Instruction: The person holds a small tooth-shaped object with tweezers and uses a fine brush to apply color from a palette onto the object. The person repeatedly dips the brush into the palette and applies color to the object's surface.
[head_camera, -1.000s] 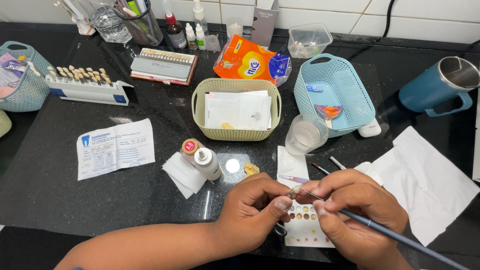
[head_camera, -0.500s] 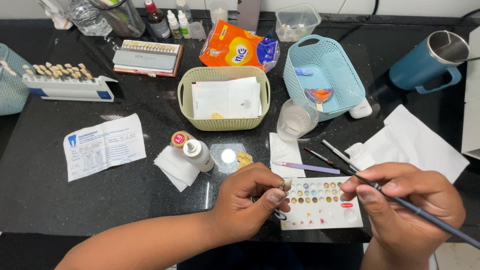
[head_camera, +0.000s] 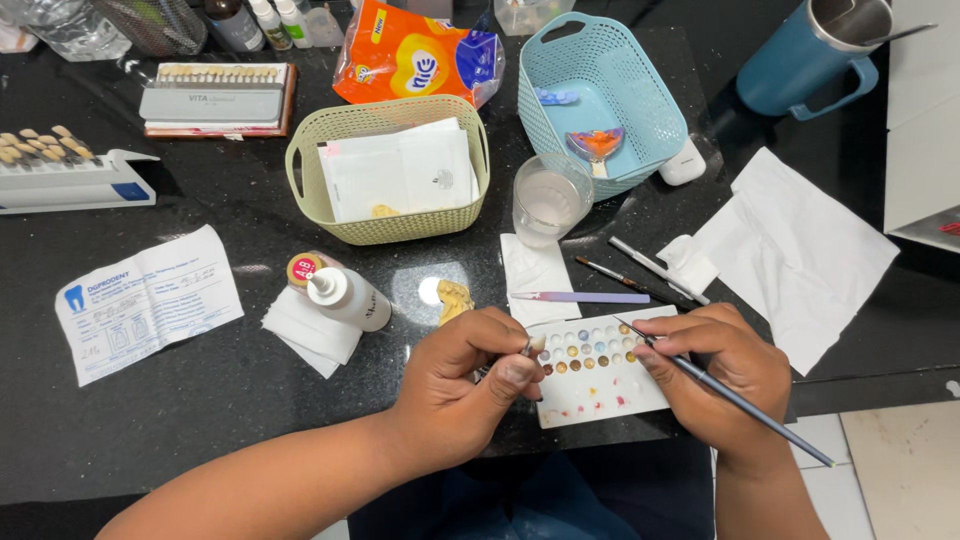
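Pinched in the left hand (head_camera: 465, 375) is a small tooth piece (head_camera: 537, 345), held between thumb and fingers just over the edge of the white paint tray (head_camera: 600, 385). Closed around a thin brush (head_camera: 725, 390), the right hand (head_camera: 720, 375) points its tip at the tray's colour dots. Near the tray stands a clear cup (head_camera: 548, 200).

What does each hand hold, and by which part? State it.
Right hand: thin brush, gripped near its tip end. Left hand: small tooth-like piece, pinched at its base between fingertips.
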